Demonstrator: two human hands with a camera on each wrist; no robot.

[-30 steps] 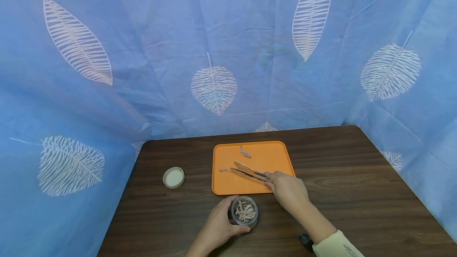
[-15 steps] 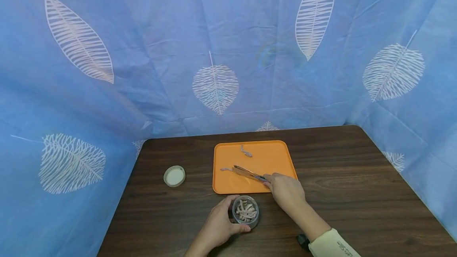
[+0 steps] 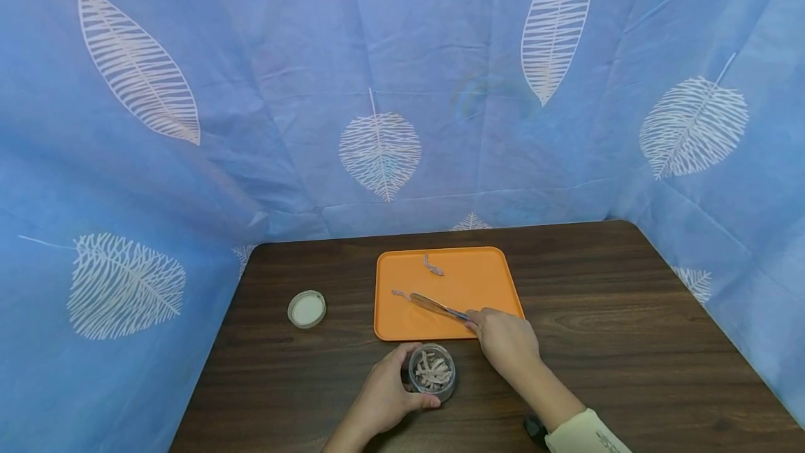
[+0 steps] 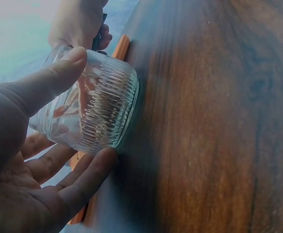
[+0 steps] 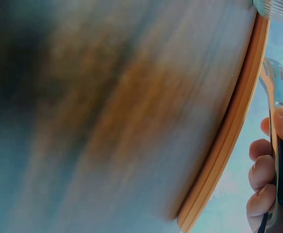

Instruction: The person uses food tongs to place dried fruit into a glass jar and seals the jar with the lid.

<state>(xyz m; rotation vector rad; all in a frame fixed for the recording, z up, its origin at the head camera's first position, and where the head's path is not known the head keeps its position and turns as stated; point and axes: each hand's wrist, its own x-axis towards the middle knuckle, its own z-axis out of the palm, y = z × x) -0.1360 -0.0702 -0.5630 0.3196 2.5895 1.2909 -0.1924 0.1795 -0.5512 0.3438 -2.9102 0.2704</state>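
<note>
My left hand (image 3: 385, 391) curls round a ribbed glass jar (image 4: 107, 97) on the table, thumb on one side and fingers on the other. Pale dried strips (image 3: 432, 372) fill the jar, which has no lid on. My right hand (image 3: 504, 338) grips metal tongs (image 3: 434, 305) with dark handles, also visible as tongs (image 5: 277, 87) in the right wrist view. The tong arms are pressed close together, their tips at a small greyish strip (image 3: 400, 294) on the orange tray (image 3: 478, 278). Another strip (image 3: 433, 265) lies farther back on the tray.
A round lid (image 3: 307, 309) lies to the left of the tray on the dark wooden table (image 3: 629, 341). Near my right sleeve is a small black object (image 3: 535, 430), partly covered by the arm. Blue leaf-print cloth (image 3: 302, 89) hangs behind the table and along its sides.
The tong arms have come together from spread apart, at the near strip, whose visible end has shifted slightly right. My left hand keeps its hold on the jar.
</note>
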